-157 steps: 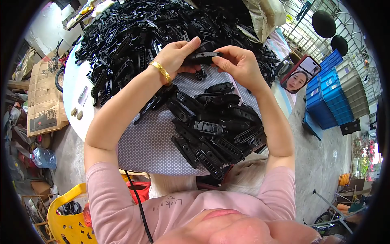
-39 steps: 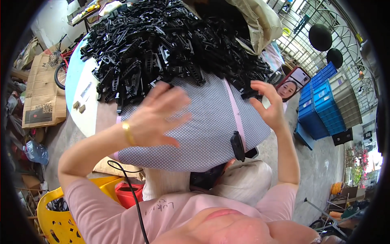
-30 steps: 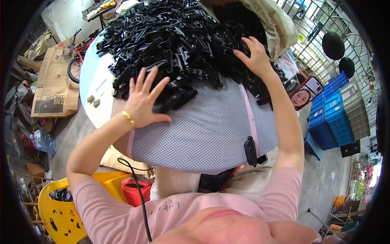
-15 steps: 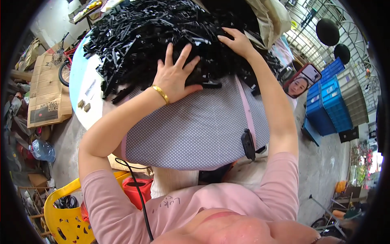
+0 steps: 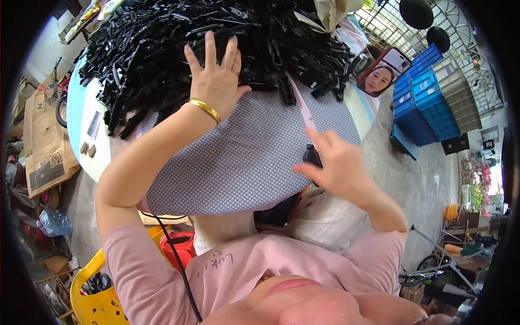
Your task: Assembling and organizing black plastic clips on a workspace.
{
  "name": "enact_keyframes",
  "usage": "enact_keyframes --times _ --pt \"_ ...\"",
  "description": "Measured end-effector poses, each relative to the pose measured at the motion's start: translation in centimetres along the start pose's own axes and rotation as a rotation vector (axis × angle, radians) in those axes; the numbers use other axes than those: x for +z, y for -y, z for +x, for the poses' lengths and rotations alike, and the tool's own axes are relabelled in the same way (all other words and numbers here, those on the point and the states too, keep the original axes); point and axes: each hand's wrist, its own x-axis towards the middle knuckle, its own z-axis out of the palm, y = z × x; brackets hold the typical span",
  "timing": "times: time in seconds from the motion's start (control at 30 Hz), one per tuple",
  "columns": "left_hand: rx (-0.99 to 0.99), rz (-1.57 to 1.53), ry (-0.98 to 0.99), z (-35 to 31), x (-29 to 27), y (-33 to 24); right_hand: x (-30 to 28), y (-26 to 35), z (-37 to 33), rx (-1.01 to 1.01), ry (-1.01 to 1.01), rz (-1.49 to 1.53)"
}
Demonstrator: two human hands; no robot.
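A large heap of black, narrow plastic pieces (image 5: 151, 59) covers the far part of the table. My left hand (image 5: 214, 81) lies palm down on the heap's near edge with its fingers spread; a gold bangle (image 5: 206, 110) is on that wrist. Nearer to me, on the right, my right hand (image 5: 341, 165) hovers over the edge of the grey patterned cloth (image 5: 227, 157), thumb and fingers apart and somewhat blurred. Partly hidden behind it is a small black device (image 5: 311, 156); whether the hand touches it I cannot tell.
A phone (image 5: 383, 71) stands upright right of the heap. Stacked blue crates (image 5: 420, 108) are beyond it on the floor. At left are a flattened cardboard box (image 5: 46, 146) and a yellow chair (image 5: 89, 292). A black cable (image 5: 176, 252) runs down beside my left arm.
My right hand has left the heap's far right and come back toward me, over the black device. My left hand stays on the heap's near edge. The whole view has shifted slightly.
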Motion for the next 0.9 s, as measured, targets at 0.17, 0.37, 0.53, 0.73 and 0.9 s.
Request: enact_keyframes --times 0.17,0.37,0.53,0.73,0.9 --pt "0.091 0.068 -0.181 1.0 -0.1 -0.9 1.1 -0.6 -3.5 -0.034 0.075 0.141" --pt "0.267 -0.057 -0.269 0.0 0.6 -1.5 -1.5 -1.6 -6.1 0.115 0.363 0.249" --pt "0.239 -0.321 -0.209 -0.5 -0.1 -1.8 -2.3 -2.9 -5.2 0.016 0.396 0.039" --pt "-0.043 -1.168 -0.045 0.2 -1.5 -0.5 -0.9 -3.4 3.8 -0.134 -0.076 0.169" --pt "-0.255 -1.862 0.276 0.3 -1.2 0.4 2.6 -5.8 10.5 -0.207 0.074 -0.071"
